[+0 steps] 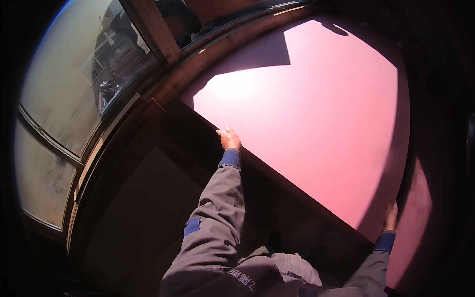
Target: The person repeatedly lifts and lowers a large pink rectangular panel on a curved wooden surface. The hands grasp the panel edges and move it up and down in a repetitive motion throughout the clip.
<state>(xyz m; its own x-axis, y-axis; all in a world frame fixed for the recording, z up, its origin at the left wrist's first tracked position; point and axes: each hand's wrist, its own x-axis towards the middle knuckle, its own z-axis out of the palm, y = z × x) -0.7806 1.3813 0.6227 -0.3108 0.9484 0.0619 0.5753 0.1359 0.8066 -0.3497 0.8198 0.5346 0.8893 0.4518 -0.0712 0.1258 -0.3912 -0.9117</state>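
A large flat pink panel (307, 119) stands tilted in front of me, lit by sunlight with a shadow across its top. My left hand (228, 139) grips the panel's left lower edge, fingers curled over it. My right hand (391, 214) holds the panel's right edge, low down in shadow. Both arms wear grey sleeves with blue cuffs. Below the panel runs a dark wooden board (277, 198).
A curved dark wooden window frame (163, 84) runs along the left and top. Dusty glass panes (64, 84) lie beyond it, with a wooden post (156, 29) crossing. A second pink surface (415, 218) shows at the far right.
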